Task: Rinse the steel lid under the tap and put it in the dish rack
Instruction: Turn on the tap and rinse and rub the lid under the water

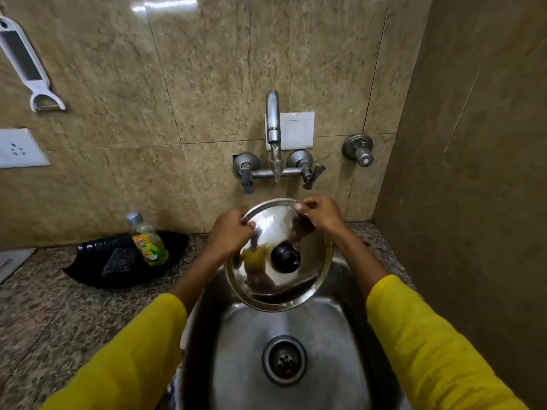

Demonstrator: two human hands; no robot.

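Note:
A round steel lid [284, 288] with a black knob [286, 258] is held tilted over the sink [325, 365], its knob side facing me. My left hand [229, 235] grips the lid's upper left rim. My right hand [321, 214] grips the upper right rim. The tap [273, 119] on the wall runs, and its stream falls toward the lid's top edge between my hands. No dish rack is in view.
A dish soap bottle [149, 239] and a dark scrub pad [120, 260] sit in a black tray [88, 270] on the granite counter, left of the sink. A white peeler [26, 63] hangs on the wall. A side wall stands close on the right.

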